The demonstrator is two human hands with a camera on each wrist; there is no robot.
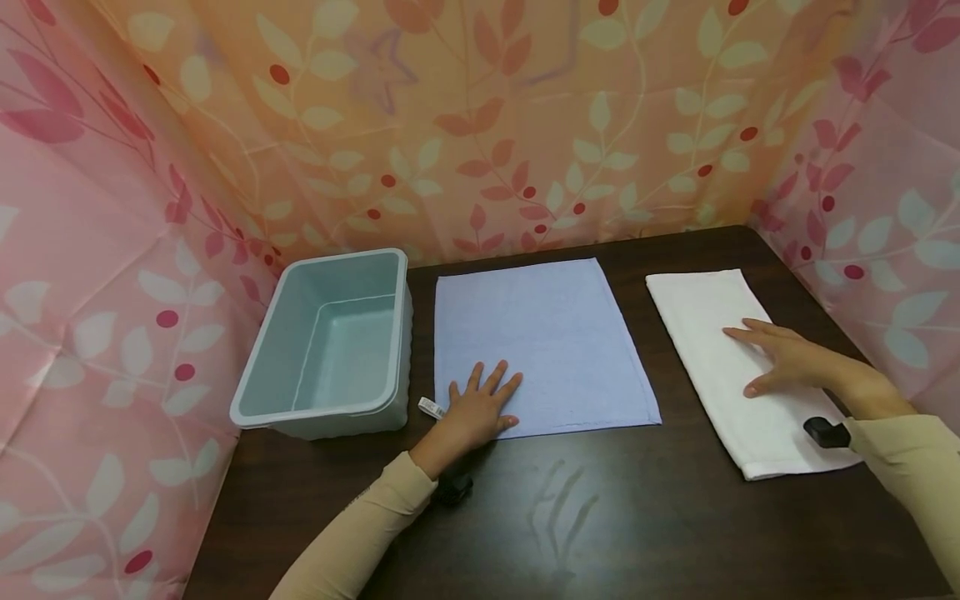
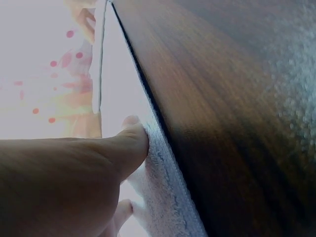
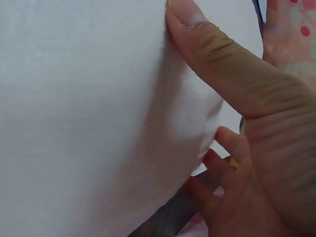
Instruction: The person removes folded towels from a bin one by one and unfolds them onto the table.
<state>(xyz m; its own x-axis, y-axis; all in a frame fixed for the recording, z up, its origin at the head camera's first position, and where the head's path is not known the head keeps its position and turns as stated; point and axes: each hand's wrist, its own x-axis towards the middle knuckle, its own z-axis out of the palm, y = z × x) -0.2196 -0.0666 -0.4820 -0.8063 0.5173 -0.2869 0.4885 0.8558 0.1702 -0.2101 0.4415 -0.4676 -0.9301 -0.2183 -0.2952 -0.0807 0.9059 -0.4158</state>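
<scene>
A lavender towel lies spread flat at the middle of the dark table. My left hand rests on its near left corner with fingers spread, and the left wrist view shows the thumb along the towel's near edge. A small white tag sticks out beside that hand. To the right lies a white towel, folded into a long strip. Over its right side is my right hand, thumb and fingers apart. In the right wrist view the thumb lies over the white cloth, with the other fingers by its edge.
A pale blue-green plastic basin stands at the left of the table, close to the lavender towel, with nothing seen inside. Floral curtains hang behind the table and on both sides. Dark wooden tabletop shows in front of the towels.
</scene>
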